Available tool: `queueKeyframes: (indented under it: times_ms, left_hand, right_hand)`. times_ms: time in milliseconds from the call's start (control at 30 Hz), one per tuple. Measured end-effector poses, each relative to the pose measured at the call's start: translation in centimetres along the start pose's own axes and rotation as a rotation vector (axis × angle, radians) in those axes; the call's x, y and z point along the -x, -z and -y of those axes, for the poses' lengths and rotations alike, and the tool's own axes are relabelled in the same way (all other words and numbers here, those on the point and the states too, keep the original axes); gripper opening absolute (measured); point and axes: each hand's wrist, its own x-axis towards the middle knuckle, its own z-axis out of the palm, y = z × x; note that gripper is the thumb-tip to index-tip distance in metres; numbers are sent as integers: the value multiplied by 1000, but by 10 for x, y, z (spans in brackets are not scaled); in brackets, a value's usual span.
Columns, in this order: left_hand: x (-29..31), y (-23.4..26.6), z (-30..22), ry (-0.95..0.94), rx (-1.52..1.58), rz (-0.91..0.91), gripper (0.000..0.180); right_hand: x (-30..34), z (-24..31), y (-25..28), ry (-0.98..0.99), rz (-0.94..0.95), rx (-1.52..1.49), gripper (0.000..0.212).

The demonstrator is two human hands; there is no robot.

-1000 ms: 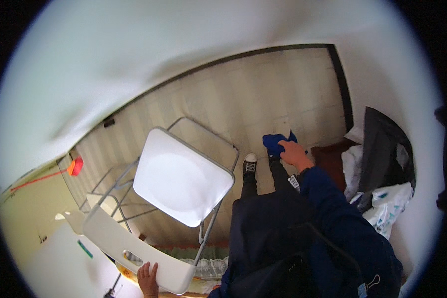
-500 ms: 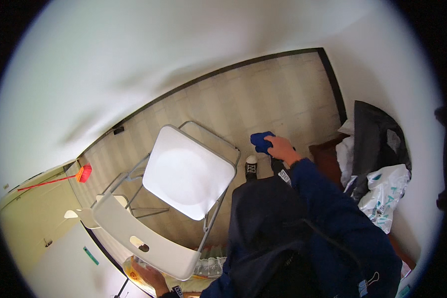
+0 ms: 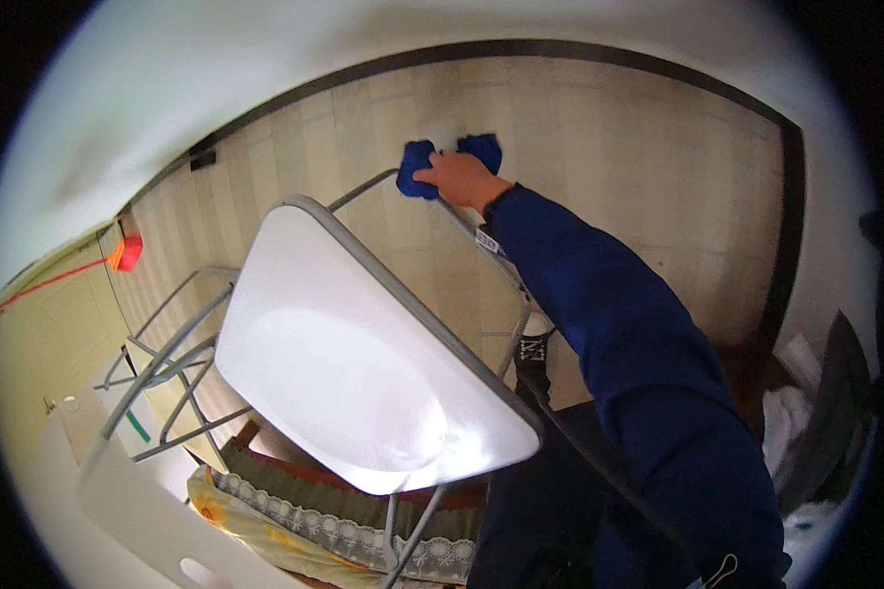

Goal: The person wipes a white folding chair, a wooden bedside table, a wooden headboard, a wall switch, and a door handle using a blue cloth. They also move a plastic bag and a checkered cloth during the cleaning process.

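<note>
A blue cloth [image 3: 418,169] is gripped in my right hand [image 3: 459,179], with a second lobe of it showing beyond the knuckles. The cloth meets the grey tubular leg frame [image 3: 363,189] of a folding chair at an upper corner. The chair's white seat [image 3: 334,383] fills the middle of the view, tilted, with a bright reflection near its lower end. Its pale backrest [image 3: 142,515], with an oval hole, reaches the lower left. My left hand is out of sight.
My dark shoe [image 3: 532,351] stands beside the chair's frame. A red broom [image 3: 126,252] lies at the far left. Lace-trimmed fabric [image 3: 354,540] is below the seat. Dark and white items [image 3: 791,427] are piled at the right, and a dark baseboard [image 3: 794,226] borders the floor.
My right hand has moved the blue cloth forward and left, onto the chair's leg frame. The chair looks larger and more tilted. My left hand, earlier by the backrest, has left the view.
</note>
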Motion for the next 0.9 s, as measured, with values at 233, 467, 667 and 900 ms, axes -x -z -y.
queueKeyframes:
  times_ms: [233, 467, 667, 900]
  left_hand:
    - [-16, -4, 34, -175, -237, -76, 113]
    - [-11, -1, 37, -130, -116, -38, 108]
    - [-15, -5, 33, 3, -151, -13, 110]
    - [-9, -2, 9, 9, -90, 4, 110]
  right_hand:
    - [-52, -14, -122, -87, 120, 88, 33]
    - [40, -20, -154, -161, 245, -54, 30]
    - [189, -4, -163, -104, 388, -6, 32]
    - [264, -3, -133, -231, 523, -180, 31]
